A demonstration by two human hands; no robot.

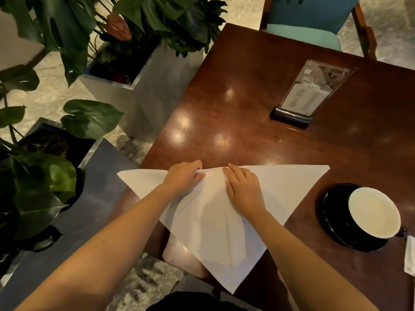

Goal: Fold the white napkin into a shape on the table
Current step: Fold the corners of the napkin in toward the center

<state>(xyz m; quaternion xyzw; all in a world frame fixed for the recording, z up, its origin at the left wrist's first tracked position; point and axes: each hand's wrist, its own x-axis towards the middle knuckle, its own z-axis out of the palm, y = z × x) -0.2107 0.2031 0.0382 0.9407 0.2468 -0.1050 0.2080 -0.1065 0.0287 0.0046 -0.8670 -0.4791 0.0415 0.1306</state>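
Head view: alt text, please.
A white napkin, folded to a triangle, lies on a wooden table; the left hand pinches its far edge, the right hand rests flat on it. A cup on a saucer stands nearby.

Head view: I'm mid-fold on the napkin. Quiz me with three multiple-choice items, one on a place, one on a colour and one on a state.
1. Where is the cup relative to the napkin?
A) left of it
B) right of it, on a dark saucer
C) on top of it

2. What colour is the chair across the table?
A) red
B) teal
C) yellow

3. What is the right hand doing?
A) lying flat on the napkin
B) gripping the cup
C) hanging off the table

Answers:
1 B: the cup sits on the saucer, to the right of the cloth.
2 B: the chair's seat and back are teal.
3 A: its fingers lie straight on the cloth.
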